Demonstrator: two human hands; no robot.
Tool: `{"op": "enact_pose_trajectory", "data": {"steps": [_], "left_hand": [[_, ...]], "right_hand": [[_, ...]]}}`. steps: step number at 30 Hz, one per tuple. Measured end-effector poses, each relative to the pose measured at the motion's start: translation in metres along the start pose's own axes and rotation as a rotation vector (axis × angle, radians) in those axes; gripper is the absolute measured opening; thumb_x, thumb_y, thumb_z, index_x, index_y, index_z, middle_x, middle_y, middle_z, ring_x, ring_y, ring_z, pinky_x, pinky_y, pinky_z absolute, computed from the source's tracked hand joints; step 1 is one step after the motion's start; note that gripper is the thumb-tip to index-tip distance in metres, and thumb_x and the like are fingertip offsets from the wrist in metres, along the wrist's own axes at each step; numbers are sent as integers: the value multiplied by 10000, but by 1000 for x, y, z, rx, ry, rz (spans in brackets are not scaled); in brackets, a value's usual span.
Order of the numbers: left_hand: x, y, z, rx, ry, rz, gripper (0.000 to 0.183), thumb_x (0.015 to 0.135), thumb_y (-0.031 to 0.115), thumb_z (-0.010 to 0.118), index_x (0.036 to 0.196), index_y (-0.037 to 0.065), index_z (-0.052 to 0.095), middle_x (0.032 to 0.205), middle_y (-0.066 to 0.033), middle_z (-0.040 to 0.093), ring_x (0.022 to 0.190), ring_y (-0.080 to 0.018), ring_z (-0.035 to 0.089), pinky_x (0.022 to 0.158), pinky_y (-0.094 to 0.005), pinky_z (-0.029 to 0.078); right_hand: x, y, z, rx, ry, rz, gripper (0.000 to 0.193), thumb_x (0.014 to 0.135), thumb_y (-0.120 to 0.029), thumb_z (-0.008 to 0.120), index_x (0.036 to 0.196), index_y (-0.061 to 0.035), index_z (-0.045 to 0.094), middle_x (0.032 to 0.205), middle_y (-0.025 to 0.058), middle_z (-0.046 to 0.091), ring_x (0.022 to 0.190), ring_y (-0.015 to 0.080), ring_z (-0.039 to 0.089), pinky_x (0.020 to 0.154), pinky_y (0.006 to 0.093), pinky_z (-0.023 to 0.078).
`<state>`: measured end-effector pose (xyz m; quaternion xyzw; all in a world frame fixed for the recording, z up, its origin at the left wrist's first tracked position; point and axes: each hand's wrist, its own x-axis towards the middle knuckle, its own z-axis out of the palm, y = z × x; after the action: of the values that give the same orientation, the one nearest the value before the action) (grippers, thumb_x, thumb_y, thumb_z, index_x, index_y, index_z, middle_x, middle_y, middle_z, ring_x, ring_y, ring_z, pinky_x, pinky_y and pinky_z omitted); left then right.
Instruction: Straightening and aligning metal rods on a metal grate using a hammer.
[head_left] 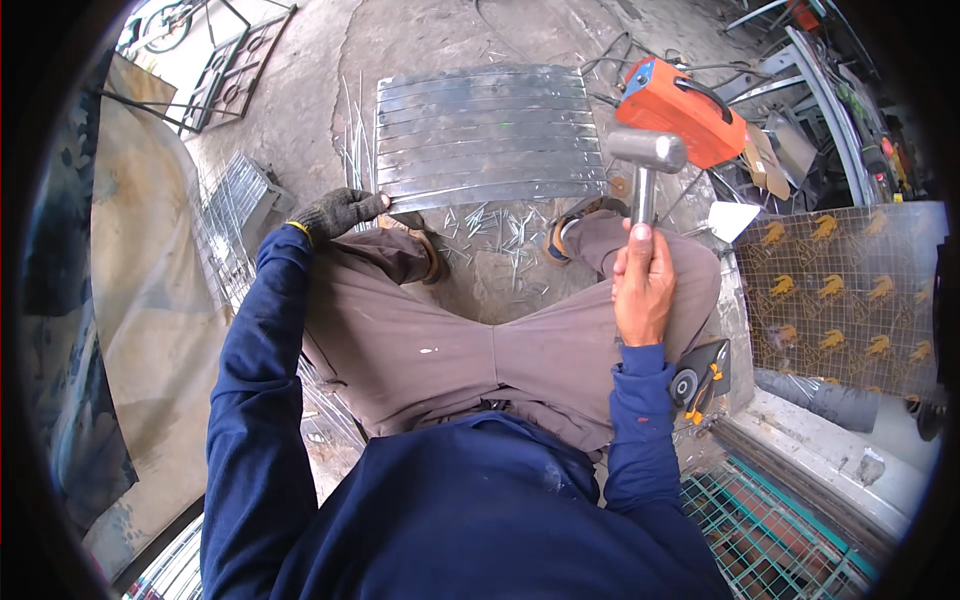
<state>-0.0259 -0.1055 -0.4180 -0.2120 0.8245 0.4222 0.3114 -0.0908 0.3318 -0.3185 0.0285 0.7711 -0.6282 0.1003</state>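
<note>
Head view: onlooker's notes; knees spread above a concrete floor (pixel 290 90); clock read from picture centre.
Slatted metal panel (pixel 490 130): flat on the floor at 12 o'clock, just beyond the shoes.
Left hand (pixel 335 213): dark glove, 10 o'clock; fingers partly curled, tips at the panel's near corner. Appears to steady the edge; cannot tell whether it pinches.
Right hand (pixel 643 292): bare, 3 o'clock; closed round the handle, thumb along the shaft.
Hammer (pixel 645 180): metal, upright, head between 1 and 2 o'clock, apart from the panel.
Laid strips: side by side, filling a rectangle; I judge the main layout done.
Nearest strip (pixel 480 192): looks slightly askew; I judge its seating is left to finish. Fastening: cannot tell.
Metal scraps (pixel 512 228): strewn between the shoes and the panel, 12 o'clock; clearing remains.
Orange machine (pixel 690 115): between 1 and 2 o'clock, beyond the hammer.
</note>
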Motion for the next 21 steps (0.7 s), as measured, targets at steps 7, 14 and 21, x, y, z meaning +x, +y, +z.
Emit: {"op": "enact_pose_trajectory", "data": {"steps": [7, 14, 21], "left_hand": [[-2, 1, 2, -38, 5, 2, 568, 983, 543, 623, 1207, 31, 727, 1071, -23, 733, 1024, -117, 600, 1005, -329, 443], [-15, 16, 2, 23, 23, -7, 585, 972, 558, 628, 1202, 30, 730, 1074, -35, 740, 1024, -123, 606, 1017, -333, 439], [-23, 18, -1, -38, 92, -22, 571, 970, 554, 634, 1192, 39, 742, 1034, -22, 726, 994, -122, 594, 984, -321, 437]], "right_hand": [[12, 9, 10, -365, 30, -14, 444, 1063, -468, 480, 998, -45, 600, 686, 85, 579, 607, 223, 561, 610, 390, 450], [12, 34, 9, -530, -100, -23, 476, 1032, -502, 536, 958, -38, 616, 647, 20, 517, 614, 134, 510, 603, 334, 429], [8, 42, 8, -395, -129, -15, 466, 1029, -505, 555, 993, -47, 633, 646, -18, 507, 578, 83, 467, 553, 285, 395]]}}
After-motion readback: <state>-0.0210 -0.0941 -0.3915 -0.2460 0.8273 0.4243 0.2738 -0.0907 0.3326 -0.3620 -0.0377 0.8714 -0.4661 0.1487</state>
